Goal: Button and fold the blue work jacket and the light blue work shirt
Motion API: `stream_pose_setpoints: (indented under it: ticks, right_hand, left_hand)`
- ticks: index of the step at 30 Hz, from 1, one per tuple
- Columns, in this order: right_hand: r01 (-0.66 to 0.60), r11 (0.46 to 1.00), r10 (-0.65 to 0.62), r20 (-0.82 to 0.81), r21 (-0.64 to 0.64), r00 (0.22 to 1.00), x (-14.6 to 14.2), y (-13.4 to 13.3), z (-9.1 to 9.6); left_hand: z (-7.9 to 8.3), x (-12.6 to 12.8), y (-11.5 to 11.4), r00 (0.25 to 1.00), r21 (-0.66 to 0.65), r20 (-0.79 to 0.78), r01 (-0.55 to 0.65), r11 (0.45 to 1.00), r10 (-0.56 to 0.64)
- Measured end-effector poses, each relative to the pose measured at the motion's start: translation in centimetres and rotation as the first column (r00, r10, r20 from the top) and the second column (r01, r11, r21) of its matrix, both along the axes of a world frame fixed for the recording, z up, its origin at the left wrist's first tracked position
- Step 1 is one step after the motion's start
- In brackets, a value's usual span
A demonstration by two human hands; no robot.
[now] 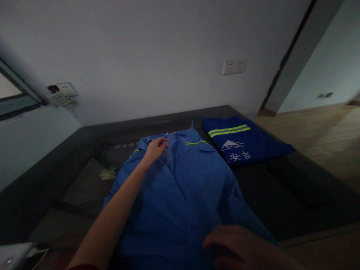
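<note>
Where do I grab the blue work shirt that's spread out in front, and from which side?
Probably pinch its pointed collar flap, coming from above: that tip sticks up, while most of the blue work shirt lies spread out.

Through my head camera I get a dark surface (258,189) against the wall (153,53); on it lies a blue jacket (173,194), spread out, collar wallward, and near its right shoulder, a folded navy garment (267,143).
</note>
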State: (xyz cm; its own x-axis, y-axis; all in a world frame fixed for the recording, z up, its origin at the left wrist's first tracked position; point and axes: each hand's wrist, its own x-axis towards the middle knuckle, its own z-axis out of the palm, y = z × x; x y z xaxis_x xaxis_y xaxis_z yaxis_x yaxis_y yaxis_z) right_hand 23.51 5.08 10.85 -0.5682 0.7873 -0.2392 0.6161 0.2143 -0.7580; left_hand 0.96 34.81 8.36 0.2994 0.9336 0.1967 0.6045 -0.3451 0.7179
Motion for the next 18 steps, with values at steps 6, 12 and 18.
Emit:
stream_pose_setpoints:
  ticks: [6, 12, 18]
  right_hand:
    - [0.046, 0.991, -0.041, -0.047, 0.129, 0.998, 1.4, 3.8, 2.1]
    - [0.111, 0.960, -0.091, -0.087, 0.259, 0.992, 1.4, 12.4, 2.0]
    - [0.241, 0.889, -0.341, 0.212, 0.389, 0.916, 0.5, 22.1, 0.3]
  left_hand:
    - [-1.1, -6.9, 0.0, 0.942, -0.185, 0.084, -0.305, 0.934, 0.324]
    - [-5.4, -7.8, 0.0, 0.885, -0.374, 0.142, -0.366, 0.852, 0.443]
    - [-4.9, -7.9, 2.3, 0.836, -0.513, 0.236, -0.326, 0.794, 0.495]
